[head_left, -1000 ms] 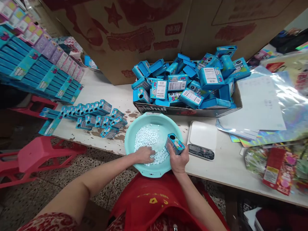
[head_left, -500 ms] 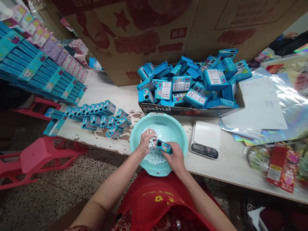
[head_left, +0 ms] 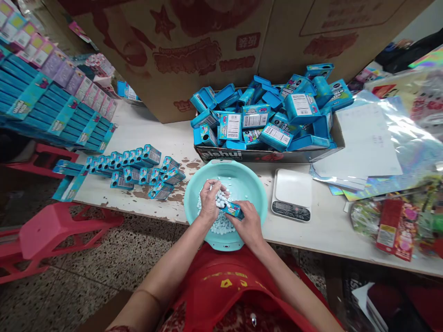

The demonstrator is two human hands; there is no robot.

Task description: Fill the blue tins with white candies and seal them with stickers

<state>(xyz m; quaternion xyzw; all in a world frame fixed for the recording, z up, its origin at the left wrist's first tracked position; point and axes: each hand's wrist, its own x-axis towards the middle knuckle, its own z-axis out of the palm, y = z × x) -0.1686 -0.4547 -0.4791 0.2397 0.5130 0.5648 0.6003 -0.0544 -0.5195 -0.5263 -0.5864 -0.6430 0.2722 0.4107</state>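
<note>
The blue box [head_left: 233, 210] I am holding is small, bright blue and straight-edged, with pale lettering on the narrow face turned up to me and a spot of pink near its right end. That face runs roughly left to right across my view, dipping a little toward the right. Its left end points at my other palm; its right end sits back among my fingers. The rest of the box is hidden below, so I cannot tell if this is its full long axis.

My right hand [head_left: 248, 223] grasps it, thumb along the near side and fingers along the far side. My left hand [head_left: 209, 200] is curled around a cluster of white pellets [head_left: 221, 199], right at the box's left end; some of them cover that end.

Both hands and the box are over the pale turquoise basin [head_left: 254, 184], where more pellets lie heaped beneath. Just beyond its rim stands an open carton [head_left: 263, 156], piled with blue boxes lying every which way. A white scale [head_left: 294, 189] rests on the worn table [head_left: 166, 136] to the right, and small blue cartons [head_left: 151, 155] stand clustered to the left.
</note>
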